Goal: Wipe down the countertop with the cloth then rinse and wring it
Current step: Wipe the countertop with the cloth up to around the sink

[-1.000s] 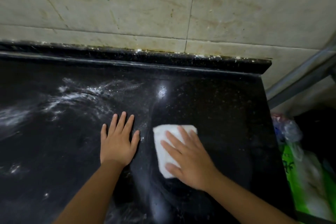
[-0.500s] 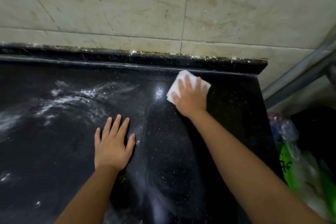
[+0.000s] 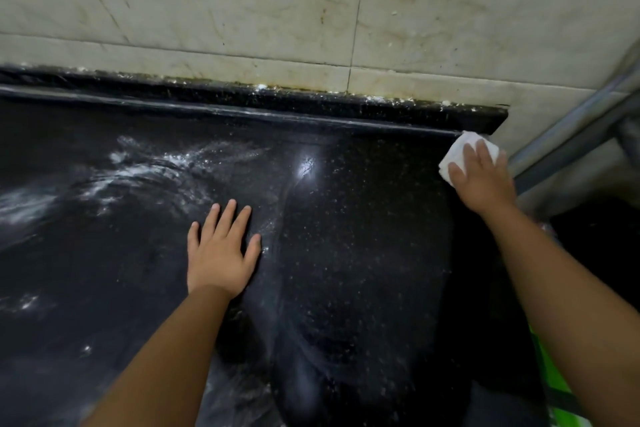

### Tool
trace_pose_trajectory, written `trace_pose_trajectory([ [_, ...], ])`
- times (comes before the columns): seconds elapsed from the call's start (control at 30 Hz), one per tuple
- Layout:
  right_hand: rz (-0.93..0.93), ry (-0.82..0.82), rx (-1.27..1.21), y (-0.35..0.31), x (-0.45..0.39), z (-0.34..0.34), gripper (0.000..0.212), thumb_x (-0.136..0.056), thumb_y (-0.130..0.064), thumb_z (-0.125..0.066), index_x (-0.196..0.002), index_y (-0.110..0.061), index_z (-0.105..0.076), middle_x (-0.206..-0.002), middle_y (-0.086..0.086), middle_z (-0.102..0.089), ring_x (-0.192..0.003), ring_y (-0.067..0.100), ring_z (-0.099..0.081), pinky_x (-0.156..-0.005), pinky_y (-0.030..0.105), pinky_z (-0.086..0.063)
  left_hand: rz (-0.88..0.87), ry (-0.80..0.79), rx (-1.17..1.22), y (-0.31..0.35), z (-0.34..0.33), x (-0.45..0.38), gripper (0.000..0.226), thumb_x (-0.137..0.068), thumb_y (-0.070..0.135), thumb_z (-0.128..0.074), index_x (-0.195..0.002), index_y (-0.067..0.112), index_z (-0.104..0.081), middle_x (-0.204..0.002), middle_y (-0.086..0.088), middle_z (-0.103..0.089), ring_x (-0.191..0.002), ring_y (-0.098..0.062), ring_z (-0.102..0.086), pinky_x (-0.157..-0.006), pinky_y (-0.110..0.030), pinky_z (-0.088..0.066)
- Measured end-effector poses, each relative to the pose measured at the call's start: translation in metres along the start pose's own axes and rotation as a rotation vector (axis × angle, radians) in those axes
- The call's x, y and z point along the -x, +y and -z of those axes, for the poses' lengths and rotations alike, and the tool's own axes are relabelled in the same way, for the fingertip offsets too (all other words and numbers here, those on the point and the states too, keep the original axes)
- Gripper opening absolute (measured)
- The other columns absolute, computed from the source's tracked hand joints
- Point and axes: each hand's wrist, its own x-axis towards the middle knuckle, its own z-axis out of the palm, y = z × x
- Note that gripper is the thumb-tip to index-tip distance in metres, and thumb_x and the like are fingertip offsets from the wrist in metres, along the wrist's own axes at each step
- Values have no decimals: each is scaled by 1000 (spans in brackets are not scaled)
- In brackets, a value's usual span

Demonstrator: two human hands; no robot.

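Stained cream wall tiles (image 3: pixel 242 3) back a black speckled tabletop (image 3: pixel 363 253), where a folded white cloth (image 3: pixel 460 149) sits pinned at the far right corner, tucked against the raised back lip (image 3: pixel 242 104) and just short of the tabletop's right edge. Over it lies the right hand (image 3: pixel 479 177), fingers straight and flat on top, pressing the cloth down rather than gripping it, a hold that suits pushing it into the corner where grime would collect. Well to that hand's left, the left hand (image 3: pixel 220 253) rests palm-down on bare stone with fingers spread and holding nothing, apparently as a brace for the long reach. Beyond the left hand, further left, white powdery smears (image 3: pixel 138 173) streak the surface, while the stretch between the two hands looks darker and cleaner, which suggests wiping is only partly done and rinsing is yet to come. Past the right hand, grey metal rails (image 3: pixel 571 135) slant down beside the tabletop's end.
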Motion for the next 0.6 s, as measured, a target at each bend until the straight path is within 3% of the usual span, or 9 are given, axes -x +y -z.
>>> trace_pose_trajectory([
  [0.17,-42,-28,3,-22,53,-7,58,-98,-43,-19,-147,-15,-9,-157,5,2,-141,36,5,-114,43,-2,-4,5,8,0,1,1,52,-97,40,-30,-146,26,-19,-157,5,-8,-145,-16,1,-116,-40,3],
  [0.3,252,32,131,-22,136,-39,64,-91,-46,-13,-133,-9,-44,-143,16,-41,-129,47,-30,-102,52,-30,-5,8,4,0,1,1,52,-97,40,-29,-146,27,-18,-157,5,-7,-145,-15,2,-116,-39,3],
  [0.33,332,22,148,-16,160,-46,60,-95,-45,-11,-132,-11,-44,-142,13,-42,-130,44,-29,-101,49,-28,-3,9,4,0,1,1,52,-97,40,-29,-146,27,-18,-157,5,-7,-145,-15,2,-116,-39,3],
  [0.43,540,-24,209,10,202,-53,57,-95,-53,-8,-139,-23,-29,-157,-6,-4,-144,24,2,-110,36,-6,-5,24,17,0,2,1,52,-97,40,-30,-146,26,-19,-157,4,-9,-145,-16,1,-116,-40,2],
  [0.5,475,0,195,11,189,-49,59,-95,-55,-6,-134,-22,-35,-156,-5,-12,-144,20,4,-110,34,-6,-7,10,7,0,1,1,52,-97,40,-29,-146,26,-18,-157,4,-8,-145,-16,2,-116,-40,3],
  [0.57,275,68,136,-14,159,-41,66,-92,-54,-4,-134,-17,-40,-148,8,-34,-141,32,-12,-108,43,-17,-15,-3,-1,-1,0,0,53,-97,44,-23,-146,27,-16,-157,4,-6,-145,-16,3,-116,-40,4],
  [0.6,177,94,94,-33,140,-37,74,-86,-56,-3,-139,-16,-36,-149,11,-31,-139,38,-15,-109,48,-17,-19,-3,-3,-2,-1,0,55,-95,48,-18,-146,27,-16,-157,4,-6,-145,-16,3,-116,-41,3],
])
